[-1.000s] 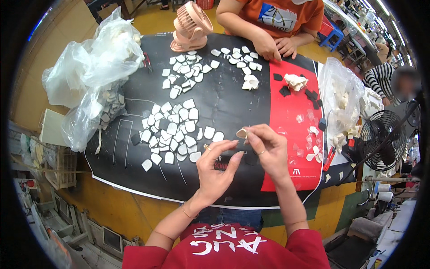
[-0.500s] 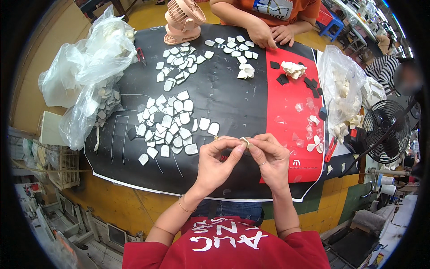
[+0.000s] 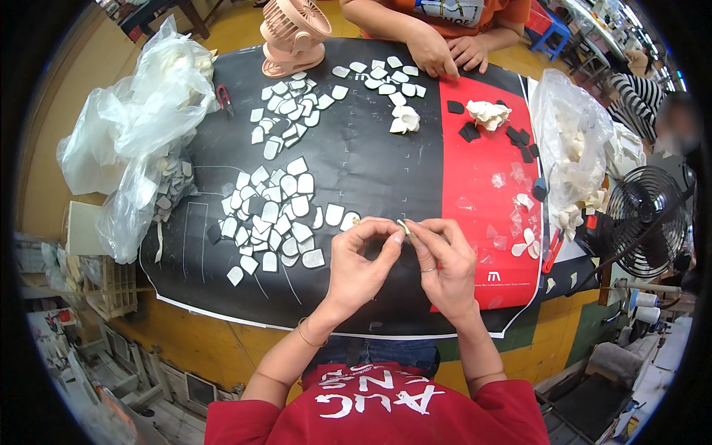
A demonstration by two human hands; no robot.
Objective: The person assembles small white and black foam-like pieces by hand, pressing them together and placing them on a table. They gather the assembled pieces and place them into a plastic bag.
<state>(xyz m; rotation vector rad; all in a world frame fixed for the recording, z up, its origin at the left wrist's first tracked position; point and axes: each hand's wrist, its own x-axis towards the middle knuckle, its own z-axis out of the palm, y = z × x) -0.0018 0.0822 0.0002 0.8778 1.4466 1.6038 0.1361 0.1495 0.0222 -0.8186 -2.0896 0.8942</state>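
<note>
While I look down through the head camera, my left hand (image 3: 354, 261) and my right hand (image 3: 443, 263) meet fingertip to fingertip, both pinched narrow on one small pale flat petal-shaped piece (image 3: 403, 225). It sits raised between the two thumbs and forefingers, just above the mat — held that way, I judge, so the fingers can work its edge. A thin ring shows on a right finger.

Just left of my left hand lies a spread of white petal-shaped pieces (image 3: 276, 215), close enough to pick from without stretching. Beyond both hands, far across, another person's hands (image 3: 445, 53) rest by a second scatter of white pieces (image 3: 382, 76), with a finished white fabric flower (image 3: 406, 119) nearer me.

The surface is a black and red plastic mat (image 3: 371, 163) over a yellowish wooden table (image 3: 222, 337). Clear plastic bags of pieces (image 3: 141, 141) bulge far left of my left hand — a pink desk fan (image 3: 295, 33) stands beyond, and a black floor fan (image 3: 644, 215) stands right of my right hand.
</note>
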